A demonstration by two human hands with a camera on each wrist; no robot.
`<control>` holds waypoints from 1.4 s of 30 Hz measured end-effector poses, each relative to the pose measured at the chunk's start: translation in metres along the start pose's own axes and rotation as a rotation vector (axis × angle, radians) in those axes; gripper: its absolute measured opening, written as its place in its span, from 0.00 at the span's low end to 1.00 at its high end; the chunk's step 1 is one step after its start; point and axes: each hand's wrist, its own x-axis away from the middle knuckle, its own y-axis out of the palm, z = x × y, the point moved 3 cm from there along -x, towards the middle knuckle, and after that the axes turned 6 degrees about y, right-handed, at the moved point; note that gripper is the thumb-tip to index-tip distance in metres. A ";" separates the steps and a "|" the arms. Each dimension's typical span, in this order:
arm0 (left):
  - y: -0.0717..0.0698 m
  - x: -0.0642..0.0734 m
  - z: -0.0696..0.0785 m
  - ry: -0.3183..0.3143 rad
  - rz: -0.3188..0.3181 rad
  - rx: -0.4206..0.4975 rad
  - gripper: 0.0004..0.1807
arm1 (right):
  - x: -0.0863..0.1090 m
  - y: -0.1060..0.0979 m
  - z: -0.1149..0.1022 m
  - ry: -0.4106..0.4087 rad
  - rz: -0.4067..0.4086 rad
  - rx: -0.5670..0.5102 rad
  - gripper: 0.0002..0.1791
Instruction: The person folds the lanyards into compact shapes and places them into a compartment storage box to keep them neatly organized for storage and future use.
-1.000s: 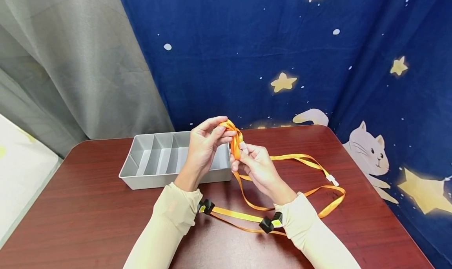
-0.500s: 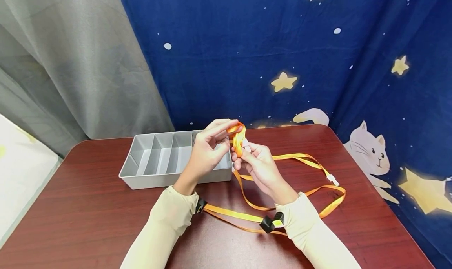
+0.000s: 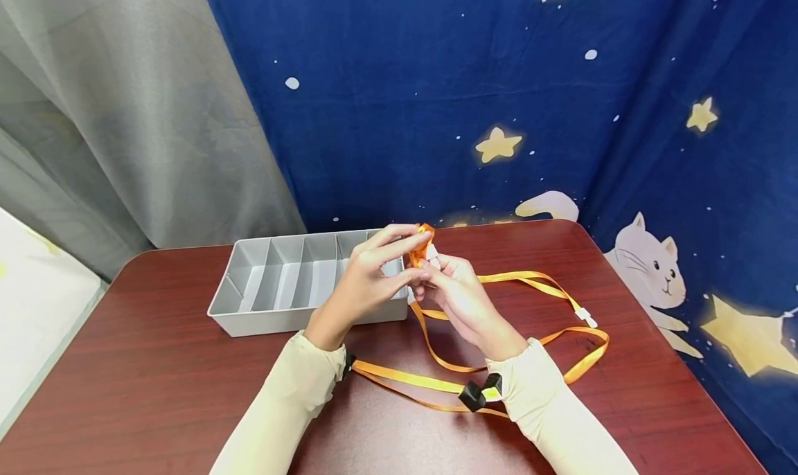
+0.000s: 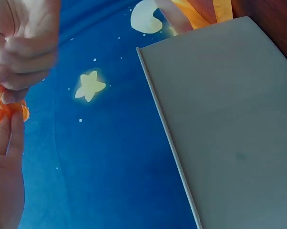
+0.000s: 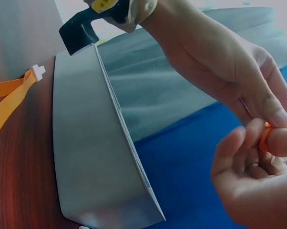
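In the head view both hands meet over the right end of the grey tray. My right hand [image 3: 460,296] holds a folded bundle of orange lanyard [image 3: 422,246], with a white plastic clip [image 3: 433,253] at its side. My left hand [image 3: 364,278] pinches the same bundle, fingers along its top and thumb low near the right thumb. The left wrist view has the orange lanyard [image 4: 9,110] between the hands at the left edge. In the right wrist view, fingers hide most of the lanyard [image 5: 266,136].
A grey divided tray [image 3: 268,320] stands at the back of the reddish-brown table [image 3: 156,385]. More orange lanyard straps [image 3: 586,364] lie looped on the right and front, with a white clip [image 3: 584,316] on one. Curtains hang behind the table.
My left hand has loosened from the bundle's top, shifted slightly right and down, and closed on it again. The bundle looks more compact. My right hand has stayed nearly in place.
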 end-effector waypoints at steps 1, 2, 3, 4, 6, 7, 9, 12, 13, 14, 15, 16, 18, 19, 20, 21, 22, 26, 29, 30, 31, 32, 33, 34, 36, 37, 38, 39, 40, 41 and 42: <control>0.000 0.000 0.000 0.014 -0.002 -0.001 0.27 | 0.000 -0.001 0.000 0.009 -0.003 0.012 0.14; 0.001 0.000 0.001 0.031 -0.003 0.000 0.25 | 0.000 -0.001 -0.001 0.018 -0.010 0.020 0.14; 0.001 0.000 0.001 0.045 0.001 -0.002 0.24 | 0.000 -0.001 -0.001 0.026 -0.022 0.019 0.14; 0.001 0.001 0.001 0.057 0.008 -0.003 0.22 | 0.000 0.000 -0.001 0.035 -0.038 0.012 0.15; 0.002 0.002 0.002 0.076 0.023 0.000 0.21 | 0.000 0.002 -0.002 0.049 -0.081 -0.024 0.15; 0.002 0.002 0.002 0.082 0.027 0.000 0.20 | 0.000 0.002 -0.002 0.055 -0.096 -0.046 0.16; 0.003 0.004 0.002 0.092 0.030 -0.008 0.19 | 0.001 0.004 -0.002 0.057 -0.114 -0.087 0.16; 0.006 0.007 0.002 0.108 0.017 -0.051 0.18 | 0.002 0.005 -0.001 0.060 -0.128 -0.136 0.16; 0.007 0.008 0.002 0.116 0.013 -0.068 0.18 | 0.003 0.005 0.000 0.067 -0.129 -0.150 0.16; 0.008 0.009 0.002 0.123 0.011 -0.081 0.18 | 0.003 0.005 0.000 0.074 -0.133 -0.161 0.16; 0.008 0.010 0.002 0.127 0.011 -0.094 0.18 | 0.004 0.005 0.000 0.082 -0.140 -0.172 0.16; 0.009 0.011 0.002 0.131 0.012 -0.104 0.18 | 0.004 0.005 0.001 0.090 -0.148 -0.185 0.16; 0.009 0.012 0.002 0.132 0.020 -0.106 0.18 | 0.005 0.006 0.001 0.103 -0.162 -0.201 0.17; 0.009 0.012 0.003 0.130 0.025 -0.101 0.18 | 0.005 0.005 0.001 0.101 -0.168 -0.204 0.18; 0.009 0.012 0.003 0.129 0.029 -0.095 0.17 | 0.005 0.005 0.001 0.097 -0.177 -0.205 0.18; 0.009 0.012 0.003 0.130 0.036 -0.089 0.17 | 0.006 0.005 0.001 0.092 -0.190 -0.207 0.18; 0.008 0.012 0.003 0.132 0.044 -0.084 0.17 | 0.006 0.005 0.000 0.089 -0.202 -0.210 0.18; 0.006 0.012 0.003 0.147 0.073 -0.083 0.16 | 0.004 0.003 0.001 0.063 -0.248 -0.243 0.18; 0.003 0.013 0.004 0.156 0.074 -0.113 0.15 | 0.003 0.002 0.003 0.047 -0.260 -0.293 0.18; 0.003 0.014 0.005 0.157 0.068 -0.125 0.15 | 0.002 0.002 0.003 0.045 -0.254 -0.314 0.18; 0.002 0.015 0.005 0.158 0.061 -0.132 0.15 | 0.002 0.002 0.003 0.045 -0.249 -0.328 0.17; 0.002 0.015 0.005 0.160 0.053 -0.137 0.15 | 0.002 0.001 0.004 0.044 -0.240 -0.338 0.17; 0.002 0.016 0.006 0.164 0.043 -0.145 0.16 | 0.002 0.001 0.004 0.044 -0.227 -0.344 0.17; 0.002 0.017 0.006 0.169 0.030 -0.149 0.16 | 0.002 0.001 0.005 0.048 -0.209 -0.352 0.18; 0.003 0.018 0.006 0.182 0.008 -0.155 0.17 | 0.003 0.001 0.005 0.058 -0.169 -0.365 0.18; 0.003 0.017 0.006 0.188 0.000 -0.155 0.18 | 0.002 0.001 0.005 0.065 -0.152 -0.368 0.18; 0.003 0.017 0.006 0.192 -0.006 -0.157 0.18 | 0.002 0.000 0.005 0.075 -0.133 -0.373 0.18; 0.004 0.017 0.006 0.196 -0.012 -0.160 0.18 | 0.002 0.000 0.005 0.084 -0.120 -0.377 0.18; 0.004 0.017 0.006 0.199 -0.015 -0.160 0.18 | 0.002 0.000 0.005 0.094 -0.108 -0.379 0.18; 0.004 0.017 0.006 0.199 -0.015 -0.159 0.18 | 0.002 0.000 0.005 0.100 -0.100 -0.376 0.18; 0.004 0.018 0.006 0.197 -0.015 -0.157 0.18 | 0.002 0.000 0.005 0.104 -0.096 -0.372 0.18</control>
